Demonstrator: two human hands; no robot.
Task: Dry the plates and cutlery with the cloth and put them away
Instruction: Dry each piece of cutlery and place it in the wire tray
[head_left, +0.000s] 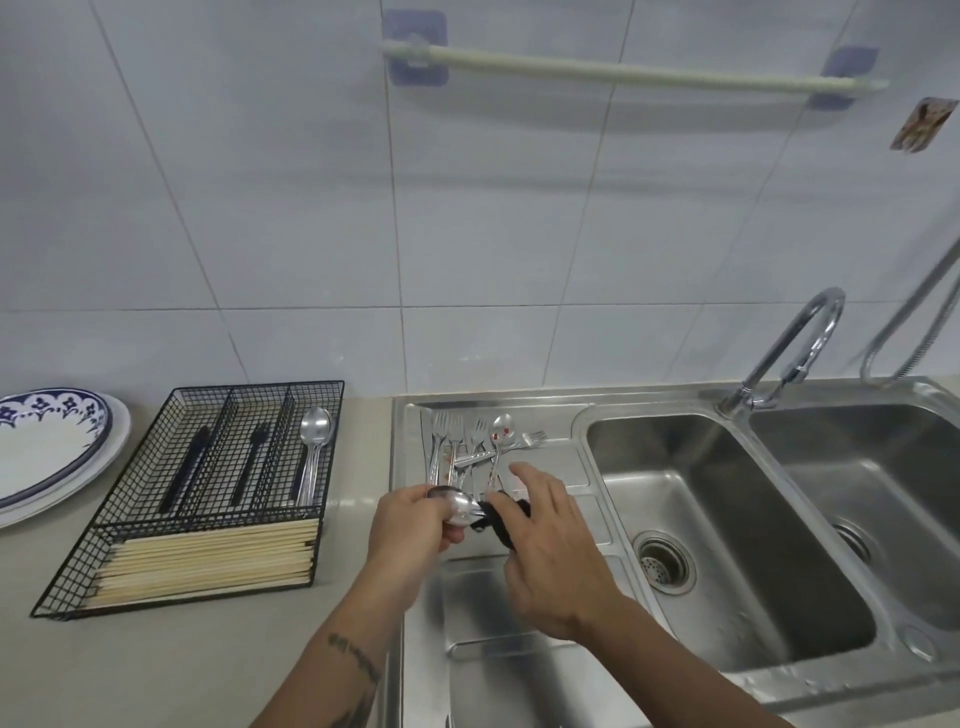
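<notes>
My left hand (415, 525) grips a steel spoon (460, 505) by its bowl end over the sink's draining board (582, 467). My right hand (550, 545) holds a dark cloth (501, 519) wrapped around the spoon's handle. Several forks and a spoon (475, 447) lie on the draining board just beyond my hands. A black wire cutlery tray (208, 488) stands on the counter to the left, holding a spoon (314, 441), black-handled pieces and pale chopsticks (213, 561). Stacked plates (47, 452) with a blue pattern sit at the far left.
A double steel sink (727, 519) with a curved tap (800, 343) fills the right side. A towel rail (623, 70) hangs on the tiled wall above. The beige counter (182, 665) lies in front of the tray.
</notes>
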